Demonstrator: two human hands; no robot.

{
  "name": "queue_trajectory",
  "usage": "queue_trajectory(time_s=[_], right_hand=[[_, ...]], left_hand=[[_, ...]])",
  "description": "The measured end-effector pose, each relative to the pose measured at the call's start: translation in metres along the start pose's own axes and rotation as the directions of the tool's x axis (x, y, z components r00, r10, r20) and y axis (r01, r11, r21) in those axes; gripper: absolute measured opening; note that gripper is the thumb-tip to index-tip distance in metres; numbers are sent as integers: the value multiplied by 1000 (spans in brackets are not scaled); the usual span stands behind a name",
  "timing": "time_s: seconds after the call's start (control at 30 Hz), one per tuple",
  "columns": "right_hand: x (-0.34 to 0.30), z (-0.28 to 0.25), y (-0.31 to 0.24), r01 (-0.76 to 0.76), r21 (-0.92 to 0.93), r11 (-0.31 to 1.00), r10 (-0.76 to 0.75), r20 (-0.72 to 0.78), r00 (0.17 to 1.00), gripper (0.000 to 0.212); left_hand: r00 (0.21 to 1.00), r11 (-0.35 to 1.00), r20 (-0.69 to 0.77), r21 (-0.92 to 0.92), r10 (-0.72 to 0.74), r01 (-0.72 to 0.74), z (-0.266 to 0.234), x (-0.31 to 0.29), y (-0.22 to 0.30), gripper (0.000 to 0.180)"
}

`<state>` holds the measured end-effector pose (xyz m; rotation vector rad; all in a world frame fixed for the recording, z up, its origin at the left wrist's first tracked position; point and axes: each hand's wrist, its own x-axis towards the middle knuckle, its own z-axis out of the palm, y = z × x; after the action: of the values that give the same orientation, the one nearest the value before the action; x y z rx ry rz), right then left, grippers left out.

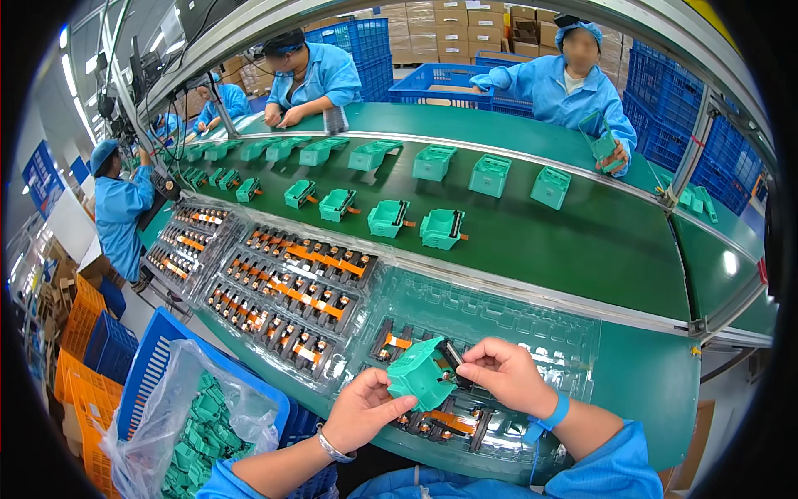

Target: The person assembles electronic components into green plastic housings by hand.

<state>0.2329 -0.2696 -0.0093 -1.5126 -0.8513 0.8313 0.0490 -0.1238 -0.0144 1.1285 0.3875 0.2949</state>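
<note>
My left hand (361, 407) grips a green plastic housing (418, 373) by its left side, thumb along the lower edge. The housing is held tilted above a clear plastic tray (559, 337). From the right, my right hand (509, 378) pinches a small black part (450, 355) against the housing's right edge. Whether that part is seated cannot be made out. In the tray below lie several black parts with orange strips (453, 422), partly covered by my hands.
Fuller trays of black-and-orange parts (287, 287) lie to the left. Beyond runs a green conveyor (573, 241) with two rows of green housings (435, 162). A blue crate (158, 366) holds bagged green pieces (199, 428) at lower left. Co-workers (582, 83) sit across.
</note>
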Motion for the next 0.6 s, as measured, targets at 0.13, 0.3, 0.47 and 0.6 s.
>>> queue_trajectory(time_s=[0.13, 0.3, 0.47, 0.6], right_hand=[[2, -3, 11, 42, -33, 999, -41, 49, 998, 11], [0, 4, 12, 54, 145, 988, -61, 46, 997, 15], [0, 3, 3, -63, 149, 987, 49, 92, 995, 14], [-2, 0, 6, -44, 109, 993, 31, 122, 992, 13]], left_hand=[[1000, 1000, 13, 30, -3, 3, 0, -2, 1, 25], [999, 998, 34, 61, 24, -26, 10, -5, 8, 25], [998, 995, 49, 90, 47, -51, 13, -10, 9, 25], [997, 998, 57, 43, 45, -48, 16, -8, 14, 26]])
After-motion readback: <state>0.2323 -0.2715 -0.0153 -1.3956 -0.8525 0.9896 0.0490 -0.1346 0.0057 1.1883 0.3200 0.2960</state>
